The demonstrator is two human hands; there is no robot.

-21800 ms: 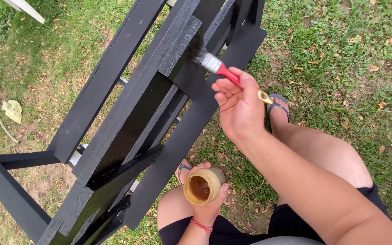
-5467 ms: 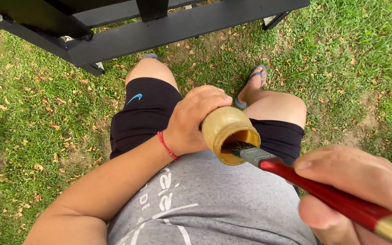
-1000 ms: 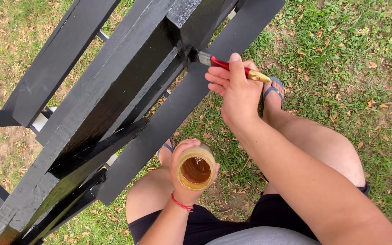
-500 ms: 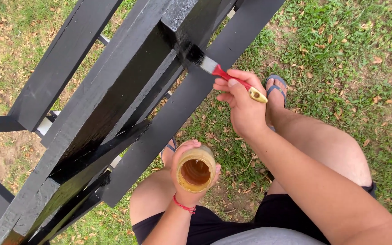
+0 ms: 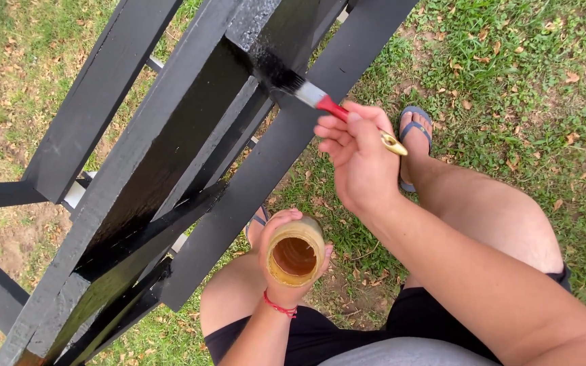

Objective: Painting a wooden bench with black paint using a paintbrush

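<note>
Frame beside right hand [image 5: 361, 163]: black-painted wood [image 5: 171, 129], wet and glossy where the brush touches, matt and rougher further off.
Brush in right hand: dark bristles [image 5: 286, 78], bright metal ferrule, glossy red handle [image 5: 334, 108] with a gold tip.
Container in left hand [image 5: 286, 271]: smooth amber jar [image 5: 296, 251], looks like plastic.
Left wrist: red cord band [image 5: 279, 306].
Ground: rough grass [image 5: 523, 81].
</note>
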